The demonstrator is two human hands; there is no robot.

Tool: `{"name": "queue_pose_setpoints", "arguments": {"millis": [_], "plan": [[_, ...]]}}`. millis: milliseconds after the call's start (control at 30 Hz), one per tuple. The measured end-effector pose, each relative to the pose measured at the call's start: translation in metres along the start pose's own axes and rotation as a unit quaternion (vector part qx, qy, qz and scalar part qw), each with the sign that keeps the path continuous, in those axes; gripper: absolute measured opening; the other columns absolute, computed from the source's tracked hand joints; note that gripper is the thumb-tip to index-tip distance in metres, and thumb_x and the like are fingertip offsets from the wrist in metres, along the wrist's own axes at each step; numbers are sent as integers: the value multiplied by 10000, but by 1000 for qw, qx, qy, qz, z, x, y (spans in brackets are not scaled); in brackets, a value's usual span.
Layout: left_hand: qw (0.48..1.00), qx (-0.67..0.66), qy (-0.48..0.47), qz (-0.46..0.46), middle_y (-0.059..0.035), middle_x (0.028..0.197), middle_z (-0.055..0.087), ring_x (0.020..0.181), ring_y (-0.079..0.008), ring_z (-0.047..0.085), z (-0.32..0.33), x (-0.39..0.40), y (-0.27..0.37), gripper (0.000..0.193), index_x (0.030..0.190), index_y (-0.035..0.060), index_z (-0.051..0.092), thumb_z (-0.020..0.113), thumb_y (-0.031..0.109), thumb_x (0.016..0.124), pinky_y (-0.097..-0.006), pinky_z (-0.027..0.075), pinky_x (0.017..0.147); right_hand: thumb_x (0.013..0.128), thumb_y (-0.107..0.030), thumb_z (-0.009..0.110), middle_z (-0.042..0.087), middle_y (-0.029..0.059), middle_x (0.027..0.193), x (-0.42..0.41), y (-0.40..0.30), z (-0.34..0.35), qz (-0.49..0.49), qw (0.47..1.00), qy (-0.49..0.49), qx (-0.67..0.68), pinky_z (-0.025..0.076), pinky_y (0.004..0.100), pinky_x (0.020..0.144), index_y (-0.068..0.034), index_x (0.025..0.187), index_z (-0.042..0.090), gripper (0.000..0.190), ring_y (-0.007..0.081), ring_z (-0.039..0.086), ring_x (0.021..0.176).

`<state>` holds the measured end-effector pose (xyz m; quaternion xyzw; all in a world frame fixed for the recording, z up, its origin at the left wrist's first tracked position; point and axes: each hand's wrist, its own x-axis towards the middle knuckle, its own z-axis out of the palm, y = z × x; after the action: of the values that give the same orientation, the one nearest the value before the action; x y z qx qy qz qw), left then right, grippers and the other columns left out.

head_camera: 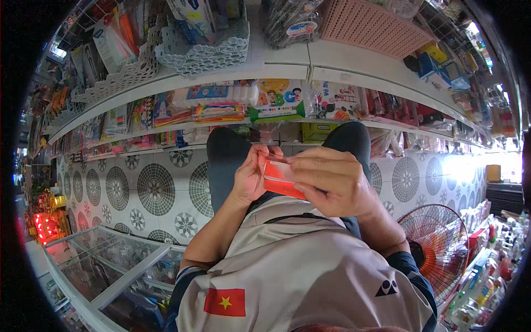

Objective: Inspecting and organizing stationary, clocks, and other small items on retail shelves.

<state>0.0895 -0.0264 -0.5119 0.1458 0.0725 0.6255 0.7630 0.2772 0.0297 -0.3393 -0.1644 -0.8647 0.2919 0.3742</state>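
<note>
A small red and white box (278, 177) with printed writing is held between my two hands, in front of my lap. My left hand (254, 174) grips its left end, with the fingers curled over the far edge. Across the right part of the box lie the fingers of my right hand (332, 178), its thumb against the near edge. That right end is hidden under the right hand. My knees stand just beyond the hands, close to a low shelf.
Ahead, a white shelf (286, 70) bears a grey plastic basket (203, 56) and a pink perforated basket (373, 29). Packaged goods fill the tier below, including an ABC pack (277, 101). A fan (435, 249) stands at right; a glass display case (112, 265) is behind left.
</note>
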Motion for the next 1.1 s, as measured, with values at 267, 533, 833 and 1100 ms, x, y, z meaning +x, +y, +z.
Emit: {"name": "queue_pose_setpoints", "arguments": {"millis": [267,533,833,1100], "plan": [[1000,12,9,11,-165,1223,489,1149,-294,541,0,-1,0,256,1166,78,459,409,292,1035,-446,433,1021,615,22,724,654,124,990,-3,-4,-5,-35,996,-44,-64,570,360,750,22,927,685,314,309,664,916],[997,38,68,-16,-147,1190,507,1116,-282,547,9,-5,1,236,1145,96,464,400,294,1033,-438,444,1002,700,-91,734,630,231,1117,3,-2,-10,-13,994,-107,7,525,438,864,10,1006,709,323,400,625,1025],[998,-55,10,-17,-148,1216,543,1127,-305,567,1,0,-8,259,1188,105,460,479,283,1000,-484,481,968,702,-270,812,606,232,1159,-3,5,-2,0,996,-72,52,503,459,911,8,1192,637,589,397,611,1032],[998,-20,53,-27,-165,1325,517,1246,-331,522,15,-13,-7,446,1313,124,417,498,415,985,-512,493,985,759,-83,732,678,209,1007,-15,26,24,-19,997,41,-68,565,399,745,-1,1072,693,325,353,683,843]]}}
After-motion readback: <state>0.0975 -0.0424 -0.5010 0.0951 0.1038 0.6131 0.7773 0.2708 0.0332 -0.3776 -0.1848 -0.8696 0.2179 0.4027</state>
